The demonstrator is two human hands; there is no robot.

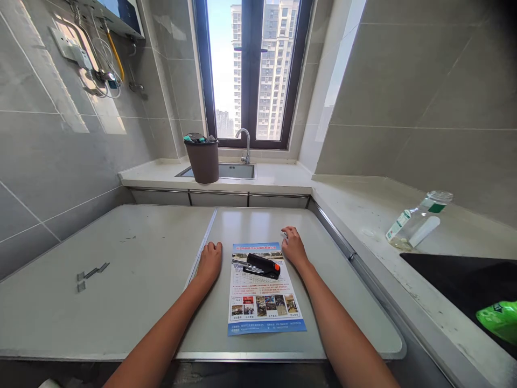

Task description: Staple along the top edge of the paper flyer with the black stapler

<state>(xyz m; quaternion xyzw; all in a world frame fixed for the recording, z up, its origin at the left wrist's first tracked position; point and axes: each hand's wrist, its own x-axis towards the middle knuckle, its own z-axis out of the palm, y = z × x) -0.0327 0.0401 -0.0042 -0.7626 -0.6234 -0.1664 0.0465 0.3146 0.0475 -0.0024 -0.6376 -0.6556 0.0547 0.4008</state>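
A black stapler (262, 266) with an orange-red spot at one end lies on a printed flyer (264, 302), its metal part sticking out to the left. The flyer rests flat on the white tabletop, between my hands. My left hand (210, 262) rests on the tabletop left of the flyer, fingers curled in; nothing shows in it. At the flyer's upper right corner, my right hand (294, 247) has its fingers pinched around something small and shiny that I cannot make out. Several grey staple strips (92, 272) lie far to the left on the table.
Beyond the table, a brown bin (204, 160) stands at the sink (236, 171), beside a faucet (247, 144). On the right counter (347, 194) a clear glass jar (420, 221) appears tilted, near a black surface with a green packet (498, 320). A metal-edged ledge borders the table.
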